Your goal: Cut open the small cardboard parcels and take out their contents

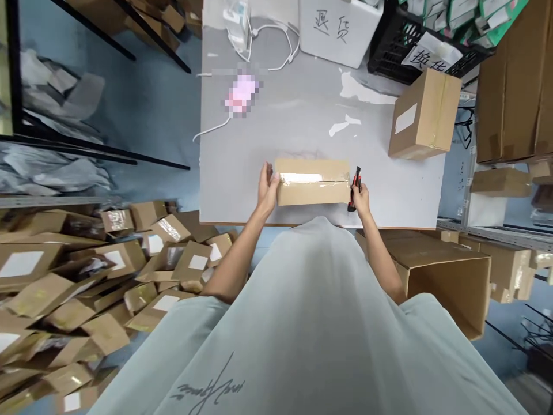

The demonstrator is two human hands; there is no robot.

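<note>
A small brown cardboard box with shiny tape along its middle seam lies near the front edge of the grey table. My left hand rests against the box's left end, thumb on its edge and fingers apart, holding nothing. At the right end, my right hand is closed around a red and black utility knife, which stands lengthwise beside the box.
A larger carton sits at the table's right. At the back are a white bin, a black crate, white cables and a pixelated pink object. Many boxes are piled lower left; an open carton stands lower right.
</note>
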